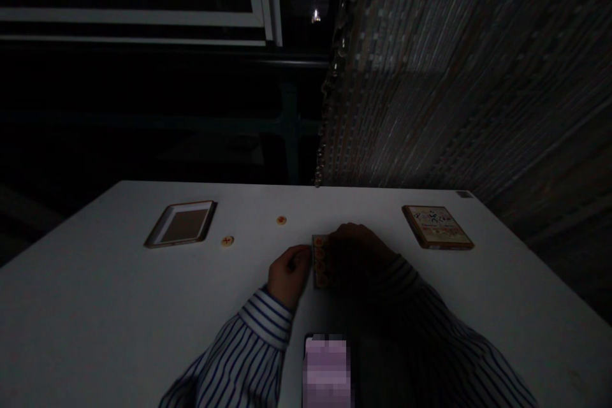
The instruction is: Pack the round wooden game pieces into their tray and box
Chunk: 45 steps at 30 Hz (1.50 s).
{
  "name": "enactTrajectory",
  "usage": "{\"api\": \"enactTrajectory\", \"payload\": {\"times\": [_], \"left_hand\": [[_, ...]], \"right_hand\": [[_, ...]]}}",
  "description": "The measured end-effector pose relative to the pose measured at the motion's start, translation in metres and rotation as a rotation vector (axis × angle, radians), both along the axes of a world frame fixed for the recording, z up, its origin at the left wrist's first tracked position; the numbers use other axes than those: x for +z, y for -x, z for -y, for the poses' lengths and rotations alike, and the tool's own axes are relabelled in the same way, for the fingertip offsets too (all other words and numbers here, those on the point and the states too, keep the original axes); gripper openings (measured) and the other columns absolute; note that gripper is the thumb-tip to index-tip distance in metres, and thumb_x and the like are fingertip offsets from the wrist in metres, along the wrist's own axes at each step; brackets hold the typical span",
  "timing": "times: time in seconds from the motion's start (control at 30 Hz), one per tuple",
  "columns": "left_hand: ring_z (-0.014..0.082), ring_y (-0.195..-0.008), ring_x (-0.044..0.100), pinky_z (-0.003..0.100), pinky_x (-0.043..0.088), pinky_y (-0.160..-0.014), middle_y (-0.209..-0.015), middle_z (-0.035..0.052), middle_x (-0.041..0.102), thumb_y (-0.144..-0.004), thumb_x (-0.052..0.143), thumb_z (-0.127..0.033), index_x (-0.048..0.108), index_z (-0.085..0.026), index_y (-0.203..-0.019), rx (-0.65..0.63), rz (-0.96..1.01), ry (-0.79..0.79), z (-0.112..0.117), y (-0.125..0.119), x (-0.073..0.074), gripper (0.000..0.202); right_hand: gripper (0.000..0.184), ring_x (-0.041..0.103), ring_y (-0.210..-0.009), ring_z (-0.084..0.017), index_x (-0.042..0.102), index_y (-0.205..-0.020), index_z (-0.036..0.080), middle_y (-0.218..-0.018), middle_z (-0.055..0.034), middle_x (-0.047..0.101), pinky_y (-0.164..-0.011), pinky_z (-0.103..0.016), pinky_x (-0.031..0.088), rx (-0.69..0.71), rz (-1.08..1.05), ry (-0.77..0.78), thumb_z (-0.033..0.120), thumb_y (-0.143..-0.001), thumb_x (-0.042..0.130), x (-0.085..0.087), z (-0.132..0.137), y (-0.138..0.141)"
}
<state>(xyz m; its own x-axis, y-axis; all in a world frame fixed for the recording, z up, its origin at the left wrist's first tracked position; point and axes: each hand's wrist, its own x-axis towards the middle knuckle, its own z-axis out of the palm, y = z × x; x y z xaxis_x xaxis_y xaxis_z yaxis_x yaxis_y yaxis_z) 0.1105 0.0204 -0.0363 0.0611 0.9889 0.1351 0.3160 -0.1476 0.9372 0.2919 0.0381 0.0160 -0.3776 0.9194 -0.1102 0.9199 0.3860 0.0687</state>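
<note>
A small board (320, 261) carrying round pieces with red marks lies at the middle of the white table (95, 306). My left hand (288, 275) curls against its left edge, fingers closed near a piece. My right hand (356, 248) lies over the board's right part and hides most of it; whether it grips anything is too dark to tell. Two loose round wooden pieces lie to the left: one (227, 241) nearer me, another (282, 220) further back.
An open shallow box tray (182, 224) sits at the back left. A flat box lid with printed artwork (437, 226) lies at the back right. A blurred purple rectangle (327, 370) lies near me. A beaded curtain (454, 76) hangs behind the table.
</note>
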Motion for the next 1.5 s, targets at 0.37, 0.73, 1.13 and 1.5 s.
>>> {"api": "enactTrajectory", "payload": {"times": [0.37,0.73,1.13,1.5], "left_hand": [[0.0171,-0.078,0.061,0.03,0.048,-0.074,-0.081,0.005,0.068,-0.073,0.052,-0.033,0.065,-0.016,-0.087,-0.004,-0.006,0.011,-0.0002,0.0003,-0.0009,0.026],[0.0165,-0.076,0.061,0.029,0.048,-0.072,-0.079,0.0045,0.068,-0.072,0.053,-0.033,0.065,-0.016,-0.086,0.013,0.008,-0.003,-0.0006,-0.0002,-0.0018,0.025],[0.0173,-0.079,0.061,0.03,0.048,-0.075,-0.082,0.005,0.068,-0.072,0.053,-0.032,0.065,-0.016,-0.086,-0.001,-0.002,-0.008,-0.0011,0.0002,-0.0021,0.025],[0.0167,-0.079,0.062,0.028,0.048,-0.073,-0.08,0.0043,0.068,-0.073,0.052,-0.032,0.065,-0.016,-0.086,-0.007,-0.014,-0.008,-0.0004,0.0,-0.0009,0.025]], "right_hand": [[0.023,0.057,-0.074,-0.021,0.062,-0.083,0.016,-0.081,-0.0098,0.061,-0.063,-0.031,0.041,0.022,-0.023,-0.034,0.029,-0.079,0.044,0.0028,0.0029,0.0015],[0.024,0.058,-0.077,-0.02,0.062,-0.087,0.016,-0.084,-0.0114,0.062,-0.064,-0.029,0.042,0.014,0.016,0.034,0.029,-0.081,0.043,0.0075,0.0021,0.0031],[0.022,0.059,-0.075,-0.021,0.062,-0.085,0.016,-0.083,-0.0112,0.062,-0.063,-0.03,0.042,0.015,0.015,0.014,0.027,-0.081,0.044,0.0049,0.0022,0.0027],[0.022,0.058,-0.077,-0.02,0.061,-0.086,0.016,-0.086,-0.011,0.062,-0.065,-0.03,0.041,-0.003,0.004,0.022,0.026,-0.082,0.042,0.0062,0.0036,0.003]]}}
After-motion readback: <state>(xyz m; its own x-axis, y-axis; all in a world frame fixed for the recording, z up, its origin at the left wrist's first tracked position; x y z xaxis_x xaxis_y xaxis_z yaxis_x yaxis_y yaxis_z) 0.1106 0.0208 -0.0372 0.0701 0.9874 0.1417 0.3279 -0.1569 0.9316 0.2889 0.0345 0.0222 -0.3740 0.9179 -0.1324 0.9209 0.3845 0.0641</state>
